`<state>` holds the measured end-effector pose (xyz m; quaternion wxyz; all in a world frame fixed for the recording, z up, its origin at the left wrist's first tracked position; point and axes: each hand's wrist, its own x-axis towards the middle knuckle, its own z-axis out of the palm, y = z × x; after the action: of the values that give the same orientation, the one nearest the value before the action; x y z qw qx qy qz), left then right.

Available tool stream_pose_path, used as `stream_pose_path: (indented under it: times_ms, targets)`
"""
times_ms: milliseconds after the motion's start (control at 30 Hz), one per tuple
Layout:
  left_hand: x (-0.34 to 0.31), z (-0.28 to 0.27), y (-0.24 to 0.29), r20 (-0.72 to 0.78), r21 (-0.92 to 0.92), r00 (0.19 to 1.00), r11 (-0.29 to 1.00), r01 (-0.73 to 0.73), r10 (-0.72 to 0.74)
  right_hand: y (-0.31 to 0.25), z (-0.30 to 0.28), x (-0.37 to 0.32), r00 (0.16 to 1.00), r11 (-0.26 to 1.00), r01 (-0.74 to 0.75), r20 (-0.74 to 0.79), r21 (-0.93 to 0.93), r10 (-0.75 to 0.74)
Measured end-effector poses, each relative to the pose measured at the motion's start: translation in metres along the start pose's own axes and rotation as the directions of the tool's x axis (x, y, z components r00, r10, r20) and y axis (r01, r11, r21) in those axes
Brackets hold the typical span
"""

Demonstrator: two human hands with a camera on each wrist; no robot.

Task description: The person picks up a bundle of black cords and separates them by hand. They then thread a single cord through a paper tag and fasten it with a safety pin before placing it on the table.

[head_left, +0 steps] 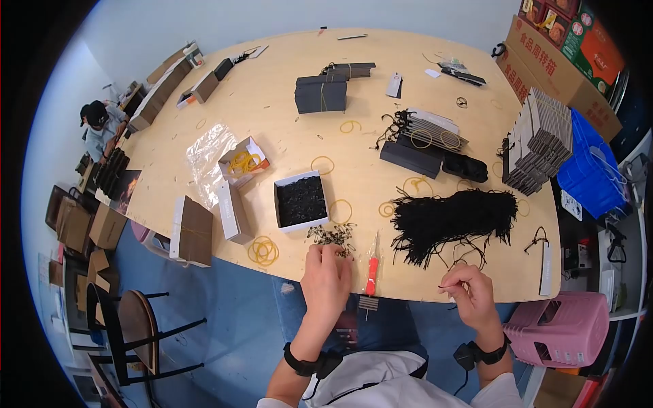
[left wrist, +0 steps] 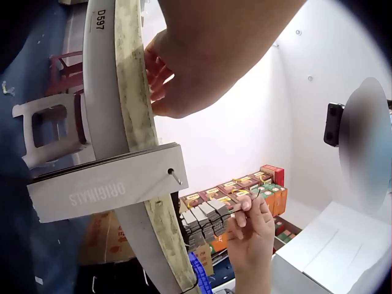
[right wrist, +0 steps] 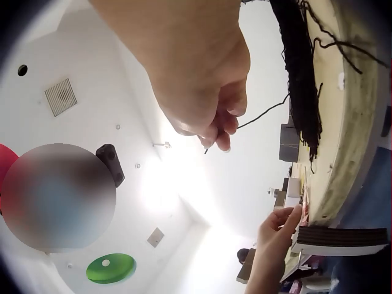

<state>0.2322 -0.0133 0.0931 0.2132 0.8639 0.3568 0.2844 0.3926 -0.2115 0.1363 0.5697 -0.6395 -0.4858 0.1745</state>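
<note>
At the table's front edge my left hand [head_left: 326, 279] reaches down with bent, relaxed fingers to a small pile of bronze-coloured pins [head_left: 331, 234]. Its fingertips are right at the pile's near side. My right hand [head_left: 469, 294] is raised to the right, pinching a thin black cord [right wrist: 263, 114] between thumb and fingertips; a short end sticks out past them. Behind that hand lies a big bundle of black cords [head_left: 456, 221]. Between the hands, a stack of hang tags [left wrist: 110, 184] juts over the edge, with a metal pin through its hole.
A red-handled tool [head_left: 372, 275] lies by the tags. Beyond are a white box of small black pieces [head_left: 277, 204], a box of yellow rubber bands [head_left: 262, 163] and loose bands [head_left: 263, 251]. Stacked tags [head_left: 541, 139] and a blue crate [head_left: 592, 160] stand right. Another person [head_left: 102, 129] sits far left.
</note>
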Motion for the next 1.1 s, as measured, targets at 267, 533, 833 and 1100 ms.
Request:
stream_pose_path:
  times_ms: [267,533,833,1100]
  targets:
    - [0.001,0.009,-0.006,0.018,0.043,0.998,0.997,0.064,-0.065,0.017,0.014,-0.006,0.998,0.997,-0.05,0.033,-0.05,0.051]
    - [-0.001,0.003,0.003,0.054,-0.256,0.992,0.958,0.127,-0.117,0.012,0.052,0.009,0.977,0.961,-0.179,-0.081,0.21,0.199]
    - [-0.005,0.01,0.004,0.043,-0.383,0.998,0.922,0.064,-0.051,0.023,0.086,0.035,0.962,0.915,-0.27,0.059,0.3,0.265]
    - [-0.018,0.001,0.023,0.127,-0.566,0.988,0.812,0.141,-0.083,0.019,0.091,0.036,0.955,0.906,-0.289,0.031,0.309,0.294]
